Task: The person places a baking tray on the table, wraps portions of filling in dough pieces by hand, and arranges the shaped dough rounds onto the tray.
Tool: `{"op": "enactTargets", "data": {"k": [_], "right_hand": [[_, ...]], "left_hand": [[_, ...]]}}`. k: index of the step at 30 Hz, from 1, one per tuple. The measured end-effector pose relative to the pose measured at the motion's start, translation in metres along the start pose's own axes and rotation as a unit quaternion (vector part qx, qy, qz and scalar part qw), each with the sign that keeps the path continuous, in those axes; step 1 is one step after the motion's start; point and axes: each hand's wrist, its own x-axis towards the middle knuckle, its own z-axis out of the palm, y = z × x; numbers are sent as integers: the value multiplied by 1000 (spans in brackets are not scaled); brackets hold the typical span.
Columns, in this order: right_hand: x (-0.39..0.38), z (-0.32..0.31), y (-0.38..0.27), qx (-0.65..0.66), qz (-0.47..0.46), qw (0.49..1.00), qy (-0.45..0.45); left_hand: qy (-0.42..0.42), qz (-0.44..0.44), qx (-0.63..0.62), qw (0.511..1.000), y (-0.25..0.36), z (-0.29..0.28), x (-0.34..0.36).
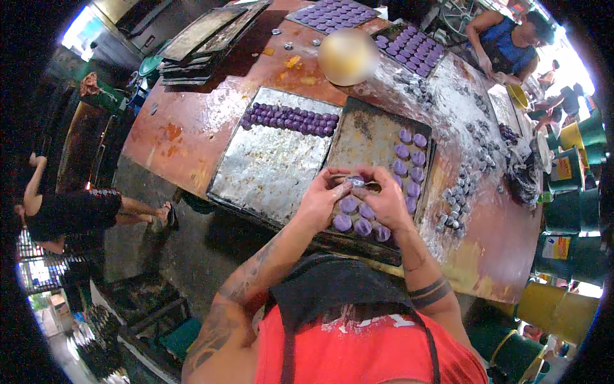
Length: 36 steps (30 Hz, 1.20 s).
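Note:
My left hand [322, 197] and my right hand [385, 200] meet over the dark baking tray [364, 137]. Pinched between the thumbs and fingers of both is a small, pale purple dough piece [355, 182], partly hidden by the fingertips. Flattened purple dough rounds [362, 227] lie on the tray just under my hands, with more in two columns along its right side. Left of it, touching its edge, is a silvery metal tray [268, 166]. Rows of dark purple filling balls [291, 120] sit packed together across its upper part.
Floured dough pieces [457, 198] lie scattered right of the trays. Farther back are a round yellowish blurred thing [348, 56], two trays of purple rounds [409, 48] and stacked empty trays [204, 45]. A co-worker [505, 45] works at the far right; another person [77, 214] is at left.

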Motion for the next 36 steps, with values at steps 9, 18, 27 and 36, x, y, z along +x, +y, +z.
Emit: {"op": "enactTargets", "data": {"k": [9,18,27,36], "right_hand": [[-2,-5,16,319,102,939,82],[-16,-21,4,-165,-159,959,164],[1,-42,4,-128,-208,969,-34],[-19,47,35,261,97,960,24]], "left_hand": [[-14,38,137,990,23,44,9],[-42,-84,-65,993,2,43,27],[-220,-121,-43,967,-12,27,19],[-31,4,214,976,-4,-38,9]]}}
